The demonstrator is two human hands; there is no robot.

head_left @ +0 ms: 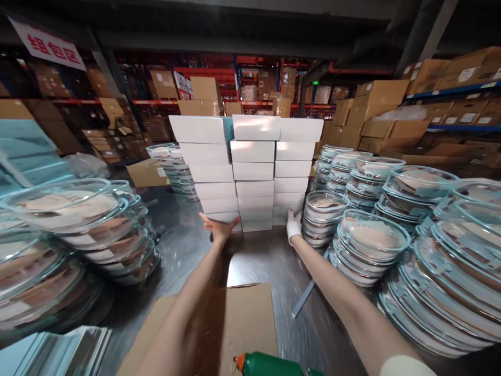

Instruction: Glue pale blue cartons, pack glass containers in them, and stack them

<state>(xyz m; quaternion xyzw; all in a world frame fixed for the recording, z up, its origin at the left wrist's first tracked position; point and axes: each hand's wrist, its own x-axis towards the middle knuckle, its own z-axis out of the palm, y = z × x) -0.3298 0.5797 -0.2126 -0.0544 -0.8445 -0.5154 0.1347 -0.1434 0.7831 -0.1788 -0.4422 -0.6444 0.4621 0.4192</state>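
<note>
Three columns of white boxes [252, 169] on the desk [178, 245], between stacks of clear containers [371, 235]; left hand [220, 227] spread wide at left column's base; gloved right hand [294, 225] by right column's base, can't tell its grip from this angle.

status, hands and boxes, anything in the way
Bare left hand, white-gloved right hand at base of white rectangular boxes. Boxes stacked in three columns. Round clear glass dishes close beside right hand.

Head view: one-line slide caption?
Left hand and gloved right hand at the foot of stacked white boxes, round glassware on both sides.
</note>
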